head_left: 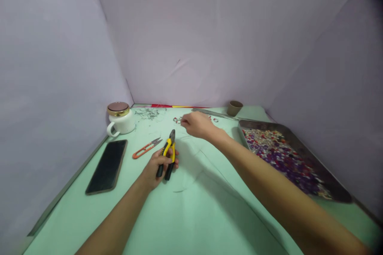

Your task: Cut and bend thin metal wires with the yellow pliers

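Observation:
My left hand is wrapped round a pair of pliers with yellow and black handles, the jaws pointing away from me. Farther back, my right hand reaches across with its fingers drawn together. Whatever may be between those fingertips is hidden or too small to make out. Small red and white beaded rings lie on the green tabletop beside the right hand, with a few more like them behind its wrist. Left of the pliers lie orange-handled thread snips, blades pointing away.
At right stands a metal tray of mixed beads. A small brown cup and thin wires are at the back. To the left are a lidded white mug, a phone and tangled wire scraps. Walls enclose the table.

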`<state>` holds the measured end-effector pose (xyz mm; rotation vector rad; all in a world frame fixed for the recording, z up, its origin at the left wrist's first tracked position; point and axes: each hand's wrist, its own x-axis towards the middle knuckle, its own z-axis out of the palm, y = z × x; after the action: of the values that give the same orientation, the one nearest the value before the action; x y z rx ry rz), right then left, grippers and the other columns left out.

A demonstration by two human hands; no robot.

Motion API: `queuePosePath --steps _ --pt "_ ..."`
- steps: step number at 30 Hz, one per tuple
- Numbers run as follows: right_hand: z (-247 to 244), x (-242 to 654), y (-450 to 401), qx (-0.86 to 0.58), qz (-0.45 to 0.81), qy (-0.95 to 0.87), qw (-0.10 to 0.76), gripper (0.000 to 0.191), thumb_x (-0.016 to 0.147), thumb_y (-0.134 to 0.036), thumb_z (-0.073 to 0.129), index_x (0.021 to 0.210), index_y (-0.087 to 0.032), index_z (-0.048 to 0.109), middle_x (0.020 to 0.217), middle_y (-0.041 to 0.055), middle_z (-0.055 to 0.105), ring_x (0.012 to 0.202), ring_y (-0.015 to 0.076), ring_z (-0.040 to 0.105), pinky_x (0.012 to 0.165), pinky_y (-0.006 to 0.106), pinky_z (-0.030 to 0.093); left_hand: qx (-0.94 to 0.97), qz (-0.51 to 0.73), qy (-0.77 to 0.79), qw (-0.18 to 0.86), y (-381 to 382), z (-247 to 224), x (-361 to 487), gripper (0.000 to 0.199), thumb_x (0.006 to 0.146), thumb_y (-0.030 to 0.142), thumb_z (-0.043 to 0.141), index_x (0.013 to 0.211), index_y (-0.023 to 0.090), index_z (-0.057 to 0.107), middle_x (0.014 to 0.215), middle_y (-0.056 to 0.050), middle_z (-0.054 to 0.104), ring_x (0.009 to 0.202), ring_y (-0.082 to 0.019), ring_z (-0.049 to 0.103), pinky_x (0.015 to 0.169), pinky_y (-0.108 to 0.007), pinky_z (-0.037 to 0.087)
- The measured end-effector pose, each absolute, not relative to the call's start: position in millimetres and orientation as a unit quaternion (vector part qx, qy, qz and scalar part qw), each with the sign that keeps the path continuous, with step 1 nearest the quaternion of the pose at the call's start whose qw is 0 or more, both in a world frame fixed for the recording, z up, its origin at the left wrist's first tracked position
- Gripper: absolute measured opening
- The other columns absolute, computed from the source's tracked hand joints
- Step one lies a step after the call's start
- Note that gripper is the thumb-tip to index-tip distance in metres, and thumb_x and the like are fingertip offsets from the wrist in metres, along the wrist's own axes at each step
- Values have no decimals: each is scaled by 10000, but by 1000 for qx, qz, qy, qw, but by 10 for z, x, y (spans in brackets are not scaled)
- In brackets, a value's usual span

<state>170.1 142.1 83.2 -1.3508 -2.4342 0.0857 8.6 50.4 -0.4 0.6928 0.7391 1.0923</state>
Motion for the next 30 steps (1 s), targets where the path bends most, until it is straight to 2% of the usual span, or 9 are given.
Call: queuePosePath --steps 5,9,15,20,23,30 --pt "622 2461 686 -574 110 -808 68 185 733 -208 471 702 -185 652 703 56 661 623 165 551 525 252 287 302 494 344 739 511 10 97 184 575 22 548 700 156 546 820 -22 583 659 -131 568 611 -270 462" --pt "475 2665 337 -612 186 -768 38 194 758 -246 464 759 -196 651 729 43 663 654 155 572 534 237 307 295 491 357 738 519 7 100 172 586 21 541 706 141 569 842 -41 597 665 -138 568 604 -277 473" --pt "291 2509 389 -636 102 -764 -15 175 778 -221 454 761 -170 620 776 71 663 727 199 601 539 256 302 295 493 374 728 503 20 112 164 586 31 537 694 149 574 815 -44 612 670 -152 574 594 -284 478" --pt "248 2461 444 -624 71 -777 -49 166 769 -132 435 808 -141 596 808 104 655 728 208 611 525 262 293 301 490 373 729 504 29 104 164 593 40 543 708 150 581 804 -52 613 691 -165 573 607 -292 475" --pt "252 2506 480 -623 93 -776 -41 160 757 -137 434 802 -153 587 779 93 657 706 200 604 510 263 274 299 487 371 732 507 23 100 164 599 38 540 711 152 578 804 -59 607 706 -173 569 614 -297 469" --pt "137 2621 570 -601 250 -756 77 163 737 -218 450 721 -163 602 688 51 646 615 152 545 511 235 299 378 459 344 727 499 15 95 136 623 86 532 727 172 552 869 -49 559 704 -150 539 628 -282 434"
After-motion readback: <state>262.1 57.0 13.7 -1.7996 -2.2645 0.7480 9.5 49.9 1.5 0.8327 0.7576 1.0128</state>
